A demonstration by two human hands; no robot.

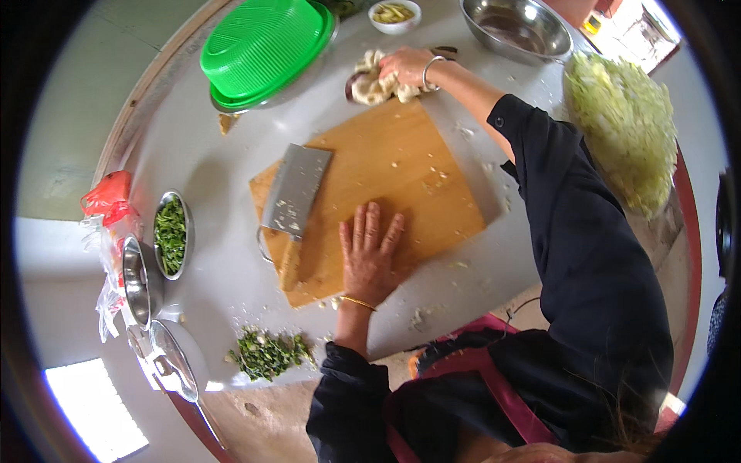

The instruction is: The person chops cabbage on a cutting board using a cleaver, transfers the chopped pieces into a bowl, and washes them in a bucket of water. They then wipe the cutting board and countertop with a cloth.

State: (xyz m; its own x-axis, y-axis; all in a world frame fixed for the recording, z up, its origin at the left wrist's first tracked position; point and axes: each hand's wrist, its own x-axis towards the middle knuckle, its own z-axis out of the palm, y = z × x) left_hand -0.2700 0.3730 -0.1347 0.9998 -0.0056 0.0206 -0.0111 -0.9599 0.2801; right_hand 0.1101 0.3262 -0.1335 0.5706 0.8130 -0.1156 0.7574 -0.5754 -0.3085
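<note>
My left hand (368,254) lies flat on the wooden cutting board (393,156), palm down with its fingers spread. To its left a cleaver (298,188) rests on the board, white bits stuck to its blade and its wooden handle pointing towards me. Past the board's far corner, my right hand (405,66) grips a crumpled cream-coloured thing (370,87), apparently a cloth, with a dark edge. My fingers cover part of it. Small pale crumbs are scattered over the board.
Chopped greens (269,353) lie near the table's front edge; more fill an oval dish (186,231). At the back are a green plastic basket (260,52), a white bowl (414,23) and a steel basin (524,55). Shredded cabbage (625,133) is heaped at right.
</note>
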